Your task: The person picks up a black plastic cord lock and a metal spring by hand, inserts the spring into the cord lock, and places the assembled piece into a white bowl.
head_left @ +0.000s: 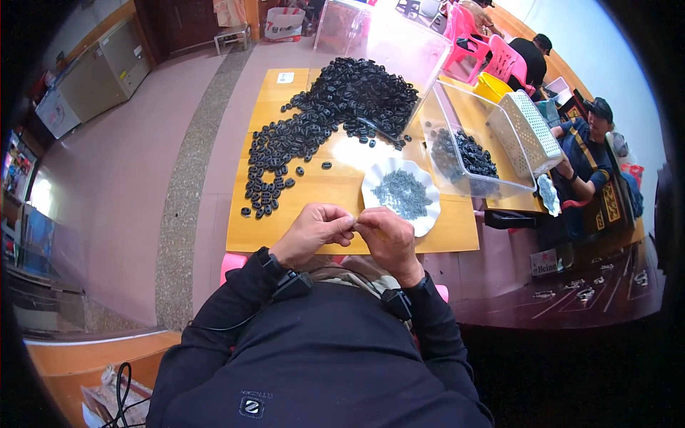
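Observation:
Over the near edge of the wooden table (pixel 328 192), my left hand (pixel 319 232) and my right hand (pixel 389 239) meet with their fingertips pinched together. Whatever lies between the fingers is too small to make out. Just beyond my right hand sits a white plate with a wavy rim (pixel 426 225), holding a heap of small grey-green pieces (pixel 402 192). Farther off spreads a large pile of small black oval parts (pixel 349 93) with holes, trailing toward the left edge of the table.
A clear plastic bin (pixel 428 53) lies tipped behind the pile. To the right stand another clear bin (pixel 492 187) with black parts, a white perforated basket (pixel 531 128) and a yellow bowl (pixel 492 87). A person in dark clothes (pixel 596 153) sits at the right, near pink chairs (pixel 508 63).

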Motion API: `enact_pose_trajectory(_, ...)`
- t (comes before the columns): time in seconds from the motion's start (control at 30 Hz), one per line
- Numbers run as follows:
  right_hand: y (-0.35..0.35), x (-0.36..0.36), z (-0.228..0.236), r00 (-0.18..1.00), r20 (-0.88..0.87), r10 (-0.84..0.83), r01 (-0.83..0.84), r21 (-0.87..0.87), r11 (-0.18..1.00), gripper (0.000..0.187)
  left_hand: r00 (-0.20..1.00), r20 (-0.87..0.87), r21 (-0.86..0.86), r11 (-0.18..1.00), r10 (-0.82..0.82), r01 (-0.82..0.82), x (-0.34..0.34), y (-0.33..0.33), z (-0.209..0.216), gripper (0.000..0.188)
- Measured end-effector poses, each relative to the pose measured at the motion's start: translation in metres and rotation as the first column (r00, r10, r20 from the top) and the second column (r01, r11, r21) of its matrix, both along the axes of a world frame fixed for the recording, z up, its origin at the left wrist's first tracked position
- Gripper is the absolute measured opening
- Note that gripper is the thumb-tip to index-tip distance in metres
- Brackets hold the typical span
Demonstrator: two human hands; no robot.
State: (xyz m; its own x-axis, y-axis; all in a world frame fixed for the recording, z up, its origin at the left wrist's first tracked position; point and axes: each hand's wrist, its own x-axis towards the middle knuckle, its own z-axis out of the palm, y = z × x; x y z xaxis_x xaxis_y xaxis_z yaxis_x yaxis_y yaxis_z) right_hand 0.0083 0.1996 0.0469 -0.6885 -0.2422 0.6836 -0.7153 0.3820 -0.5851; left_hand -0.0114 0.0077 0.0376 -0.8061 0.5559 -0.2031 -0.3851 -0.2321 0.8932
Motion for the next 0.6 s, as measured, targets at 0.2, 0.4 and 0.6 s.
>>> enact_pose_trajectory(0.2, -0.001, 0.000, -0.005, 0.985, 0.169, 0.035, -0.023, -0.073, 0.997, 0.012, 0.997, -0.045, 0.058, 0.997, 0.056, -0.053, 0.004, 0.005, -0.004, 0.020)
enact_pose_trajectory(0.4, -0.005, -0.002, -0.011, 0.980, 0.201, 0.003, 0.016, -0.091, 0.996, 0.009, 0.996, -0.059, 0.067, 0.996, 0.066, -0.062, 0.005, 0.009, -0.005, 0.022)
enact_pose_trajectory(0.6, -0.007, -0.001, -0.011, 0.990, 0.134, -0.041, 0.047, -0.045, 0.998, 0.011, 0.997, -0.046, 0.094, 0.994, 0.055, -0.050, 0.004, 0.010, -0.008, 0.022)
